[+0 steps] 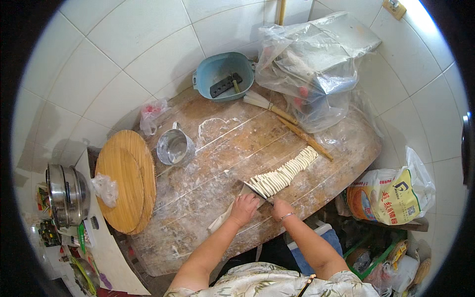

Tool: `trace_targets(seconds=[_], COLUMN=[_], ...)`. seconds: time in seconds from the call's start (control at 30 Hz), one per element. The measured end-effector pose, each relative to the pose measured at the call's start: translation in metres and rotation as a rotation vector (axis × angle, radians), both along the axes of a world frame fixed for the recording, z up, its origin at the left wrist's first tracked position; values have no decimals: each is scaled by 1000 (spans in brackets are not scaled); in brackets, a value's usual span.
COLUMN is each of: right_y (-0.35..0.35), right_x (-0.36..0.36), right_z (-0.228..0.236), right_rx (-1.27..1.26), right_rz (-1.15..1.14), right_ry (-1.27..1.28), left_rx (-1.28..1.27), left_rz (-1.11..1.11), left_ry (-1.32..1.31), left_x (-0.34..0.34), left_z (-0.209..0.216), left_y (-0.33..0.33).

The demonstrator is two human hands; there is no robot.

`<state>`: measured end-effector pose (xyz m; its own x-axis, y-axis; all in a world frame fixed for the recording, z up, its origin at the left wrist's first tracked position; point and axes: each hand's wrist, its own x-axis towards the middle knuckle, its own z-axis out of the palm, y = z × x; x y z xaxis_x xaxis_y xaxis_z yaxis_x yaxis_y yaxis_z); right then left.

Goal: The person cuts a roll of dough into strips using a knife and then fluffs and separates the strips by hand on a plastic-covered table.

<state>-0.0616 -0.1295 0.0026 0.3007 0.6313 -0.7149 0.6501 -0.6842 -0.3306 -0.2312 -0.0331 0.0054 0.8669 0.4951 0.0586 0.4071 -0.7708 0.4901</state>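
My right hand [282,210] is closed around the handle of a kitchen knife [258,191], whose blade stands across the end of a dough sheet [219,221]. My left hand [244,208] lies on this dough just left of the blade, its fingers laid over the sheet close to the knife. Beyond the blade, a row of narrow cut dough strips [284,174] runs away to the right. All of it rests on a floury wooden board [198,198]. The palm sides of both hands are hidden.
A metal cup [176,147] and round wooden lids [121,183] stand at left. At the back are a blue basin [223,76], a brush [267,106] and a plastic-covered pile [316,69]. A rolling pin [306,137] lies behind the strips. A flour sack [391,193] stands right.
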Motion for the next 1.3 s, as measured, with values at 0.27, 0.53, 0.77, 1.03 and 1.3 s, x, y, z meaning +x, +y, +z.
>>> trace_targets(seconds=[0.27, 0.53, 0.77, 1.03, 1.3], right_y=[-14, -42, 2, -26, -42], right_x=[8, 13, -12, -3, -6], right_z=[8, 25, 12, 8, 50], right_rx=[230, 60, 50, 237, 84], right_rz=[-87, 141, 18, -132, 102], right_ry=[69, 55, 11, 2, -40], left_rx=[-23, -44, 47, 34, 30], left_rz=[-12, -54, -24, -54, -111], left_ry=[45, 65, -19, 16, 159], left_x=[-3, 0, -2, -18, -16], left_z=[7, 8, 7, 1, 13], left_y=[1, 2, 1, -3, 3])
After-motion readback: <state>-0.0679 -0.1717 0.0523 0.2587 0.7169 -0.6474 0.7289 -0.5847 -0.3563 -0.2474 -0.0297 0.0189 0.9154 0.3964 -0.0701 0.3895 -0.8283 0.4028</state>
